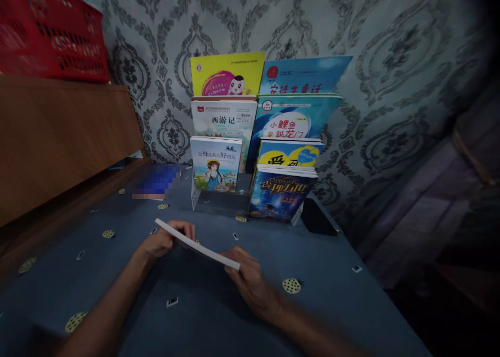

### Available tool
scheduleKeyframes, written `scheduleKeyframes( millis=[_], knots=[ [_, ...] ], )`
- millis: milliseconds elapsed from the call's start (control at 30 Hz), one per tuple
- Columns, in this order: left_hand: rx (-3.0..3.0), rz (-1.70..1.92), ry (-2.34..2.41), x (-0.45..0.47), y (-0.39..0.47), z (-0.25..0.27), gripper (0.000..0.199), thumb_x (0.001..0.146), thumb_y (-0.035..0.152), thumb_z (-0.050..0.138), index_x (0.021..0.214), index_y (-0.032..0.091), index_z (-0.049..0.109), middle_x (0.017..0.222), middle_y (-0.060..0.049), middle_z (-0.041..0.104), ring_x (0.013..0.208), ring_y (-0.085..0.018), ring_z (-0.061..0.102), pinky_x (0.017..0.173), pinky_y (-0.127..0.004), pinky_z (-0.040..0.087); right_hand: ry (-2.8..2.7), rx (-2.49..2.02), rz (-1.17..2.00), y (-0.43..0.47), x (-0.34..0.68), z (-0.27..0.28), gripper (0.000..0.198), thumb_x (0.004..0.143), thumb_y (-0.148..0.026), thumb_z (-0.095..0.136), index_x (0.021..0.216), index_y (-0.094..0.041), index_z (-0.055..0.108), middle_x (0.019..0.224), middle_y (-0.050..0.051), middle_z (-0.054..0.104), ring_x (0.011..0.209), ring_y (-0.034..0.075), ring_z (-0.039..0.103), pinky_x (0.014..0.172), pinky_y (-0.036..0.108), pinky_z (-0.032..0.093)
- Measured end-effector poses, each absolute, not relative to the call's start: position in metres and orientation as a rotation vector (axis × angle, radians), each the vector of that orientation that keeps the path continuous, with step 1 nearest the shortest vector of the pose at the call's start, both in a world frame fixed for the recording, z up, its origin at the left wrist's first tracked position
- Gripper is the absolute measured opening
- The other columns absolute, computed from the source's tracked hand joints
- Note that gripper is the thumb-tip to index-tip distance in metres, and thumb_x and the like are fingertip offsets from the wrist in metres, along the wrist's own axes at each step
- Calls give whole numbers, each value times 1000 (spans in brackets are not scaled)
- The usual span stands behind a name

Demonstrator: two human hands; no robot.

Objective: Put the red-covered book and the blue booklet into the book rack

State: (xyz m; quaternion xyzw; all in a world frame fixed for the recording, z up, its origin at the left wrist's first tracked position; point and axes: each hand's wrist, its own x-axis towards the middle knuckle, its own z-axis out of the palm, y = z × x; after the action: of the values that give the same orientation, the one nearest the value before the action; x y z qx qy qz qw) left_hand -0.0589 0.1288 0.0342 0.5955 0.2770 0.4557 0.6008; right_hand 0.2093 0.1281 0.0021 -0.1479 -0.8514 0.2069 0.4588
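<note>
Fingers of the left hand point(162, 241) and right hand point(250, 280) pinch a thin book point(197, 246) edge-on above the table point(332, 273). It seems mid-carry; a steady level grip matters beside the book rack point(219, 198).

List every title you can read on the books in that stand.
"西游记": white book, left column.
"小鲤鱼跳龙门": teal book, right column.
"父母是我的好朋友": front-left book, partly blurred.
Top blue book, yellow book, dark front book: too blurred.
Thin book in both hands: edge only.

Book rack point(219, 200) behind held book point(197, 246); basket point(50, 31) on cabinet point(58, 133), left.
</note>
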Motion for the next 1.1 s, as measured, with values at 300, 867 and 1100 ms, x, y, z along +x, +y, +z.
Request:
scheduleKeyframes(
  millis=[300,867,1100],
  knots=[
    [1483,974,808,-90,130,45,49,55,57,90,75,14,78,79,-11,73,75,-24,65,73,-33,49,-2105,-453,579,129,208,8,32,108,-33,39,91,-22,63,74,3,60,70,17,56,65,29,50],
    [1505,989,960,-111,175,84,34,61,46,92,69,16,79,63,-8,74,42,-14,59,39,-23,50,-1978,-609,884,175,184,37,34,102,-46,42,86,-20,57,72,-2,55,65,13,50,63,24,41],
    [1525,1581,1021,-82,187,127,40,64,46,90,89,16,77,85,-6,77,67,-16,69,53,-23,57,-2029,-619,525,213,194,119,26,101,-39,47,86,-21,59,76,-1,57,73,15,53,71,29,42]
  ],
)
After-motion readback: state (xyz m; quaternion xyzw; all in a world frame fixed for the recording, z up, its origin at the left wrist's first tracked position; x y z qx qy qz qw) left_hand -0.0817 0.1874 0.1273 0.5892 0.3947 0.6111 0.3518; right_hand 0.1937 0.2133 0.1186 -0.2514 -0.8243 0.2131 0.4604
